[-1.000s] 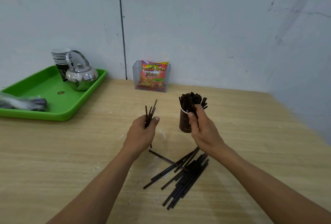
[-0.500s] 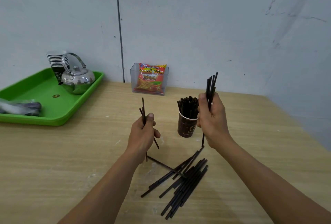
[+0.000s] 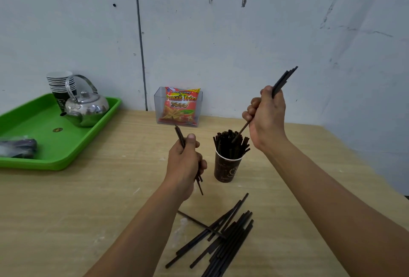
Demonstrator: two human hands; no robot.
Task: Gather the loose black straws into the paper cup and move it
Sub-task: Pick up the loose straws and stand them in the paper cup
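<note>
One paper cup (image 3: 226, 168) is seen upright on the table (image 3: 88, 210), near its middle. It is packed with black straws (image 3: 230, 143), too many to be counted. A thin bunch (image 3: 284, 79) is gripped in the right hand (image 3: 265, 117), the fingers curled around it. It is held tilted above the cup, and its lower end reaches the tops of the straws there. A second bunch (image 3: 180, 137) of a few straws is gripped the same way in the left hand (image 3: 183, 161), just left of the cup. One loose pile (image 3: 230, 239), more than ten straws, is lying on the table nearer the person. On one green tray (image 3: 44, 159) at the left, one metal kettle (image 3: 86, 108) and one stack of cups (image 3: 59, 84) are placed. One snack packet (image 3: 180, 106) is kept in a clear box (image 3: 159, 104) at the wall.
</note>
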